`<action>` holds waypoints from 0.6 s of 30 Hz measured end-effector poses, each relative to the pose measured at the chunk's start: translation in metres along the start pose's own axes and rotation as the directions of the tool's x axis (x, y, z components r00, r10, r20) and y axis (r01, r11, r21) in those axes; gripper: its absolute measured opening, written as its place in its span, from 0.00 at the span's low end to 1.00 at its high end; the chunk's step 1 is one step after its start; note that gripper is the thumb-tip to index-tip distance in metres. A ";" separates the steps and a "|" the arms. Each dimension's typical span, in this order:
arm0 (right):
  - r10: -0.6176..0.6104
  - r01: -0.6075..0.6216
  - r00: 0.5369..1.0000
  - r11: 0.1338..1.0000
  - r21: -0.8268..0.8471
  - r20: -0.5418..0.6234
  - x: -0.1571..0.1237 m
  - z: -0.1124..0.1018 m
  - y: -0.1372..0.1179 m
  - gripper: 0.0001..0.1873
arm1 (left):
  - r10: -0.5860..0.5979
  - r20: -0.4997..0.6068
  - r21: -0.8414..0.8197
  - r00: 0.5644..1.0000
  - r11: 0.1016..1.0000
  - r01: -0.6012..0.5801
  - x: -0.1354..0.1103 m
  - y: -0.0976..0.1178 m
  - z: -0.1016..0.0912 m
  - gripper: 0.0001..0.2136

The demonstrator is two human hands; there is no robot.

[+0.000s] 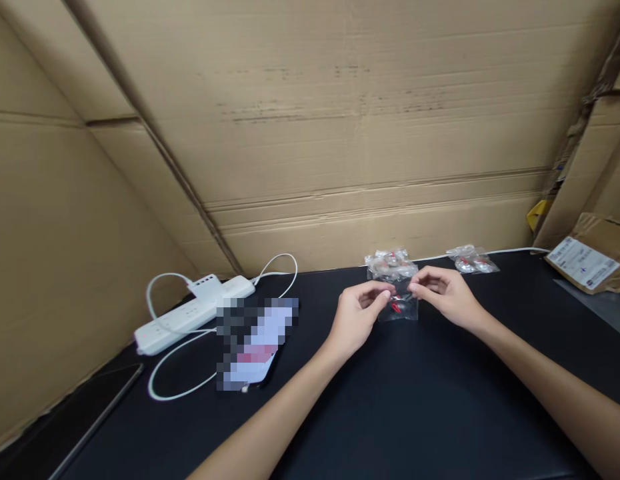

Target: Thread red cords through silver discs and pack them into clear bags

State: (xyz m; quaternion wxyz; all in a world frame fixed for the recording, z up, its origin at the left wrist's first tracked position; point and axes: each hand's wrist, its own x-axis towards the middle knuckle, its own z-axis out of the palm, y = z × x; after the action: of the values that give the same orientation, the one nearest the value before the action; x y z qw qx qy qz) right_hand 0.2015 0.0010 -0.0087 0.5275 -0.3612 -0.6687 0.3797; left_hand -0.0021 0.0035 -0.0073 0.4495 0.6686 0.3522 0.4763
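Note:
Between my two hands is a small clear plastic bag [404, 309] with a dark round item and something red inside; what the item is I cannot make out. My left hand [357, 312] pinches the bag's upper left edge with thumb and forefinger. On the other side, my right hand [445, 293] has its thumb and fingers closed at the upper right edge. Just behind the held bag lies a pile of similar clear bags [390, 261] with silvery round items and bits of red. More such bags [473, 260] lie farther right, apart from my right hand.
A white power strip [195, 313] with white cables lies at left, beside a phone [263, 347] whose screen is blurred out. Cardboard walls [340, 133] enclose the black table [415, 413]. A torn cardboard piece with a white label [585, 261] sits at right.

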 end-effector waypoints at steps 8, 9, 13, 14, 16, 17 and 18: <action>0.090 -0.082 0.995 0.986 0.147 -0.049 -0.001 0.006 -0.005 0.10 | -0.059 0.008 -0.098 0.998 0.993 0.060 0.002 0.007 -0.002 0.11; 0.108 -0.097 0.993 0.981 0.169 -0.054 -0.001 0.006 -0.005 0.10 | -0.072 0.012 -0.121 0.997 0.990 0.073 0.002 0.008 -0.002 0.11; 0.178 -0.160 0.983 0.953 0.257 -0.048 -0.002 0.006 -0.008 0.12 | -0.117 0.050 -0.203 0.992 0.971 0.125 0.001 0.012 -0.003 0.13; 0.184 -0.166 0.982 0.950 0.266 -0.044 -0.002 0.006 -0.008 0.13 | -0.125 0.061 -0.216 0.990 0.967 0.135 0.001 0.012 -0.003 0.13; 0.191 -0.173 0.981 0.944 0.279 -0.038 -0.002 0.005 -0.008 0.14 | -0.130 0.082 -0.230 0.988 0.962 0.146 0.001 0.013 -0.004 0.12; 0.196 -0.178 0.980 0.941 0.289 -0.035 -0.002 0.005 -0.008 0.14 | -0.128 0.095 -0.233 0.987 0.961 0.147 0.001 0.013 -0.005 0.12; 0.203 -0.184 0.979 0.935 0.302 -0.033 -0.002 0.004 -0.008 0.14 | -0.125 0.108 -0.235 0.986 0.961 0.148 0.001 0.013 -0.005 0.12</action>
State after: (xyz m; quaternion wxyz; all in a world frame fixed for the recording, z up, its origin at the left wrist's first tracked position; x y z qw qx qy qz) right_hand 0.1970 -0.0050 -0.0033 0.5567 -0.3537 -0.5481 0.5144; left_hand -0.0063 0.0019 0.0058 0.5754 0.6041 0.3155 0.4522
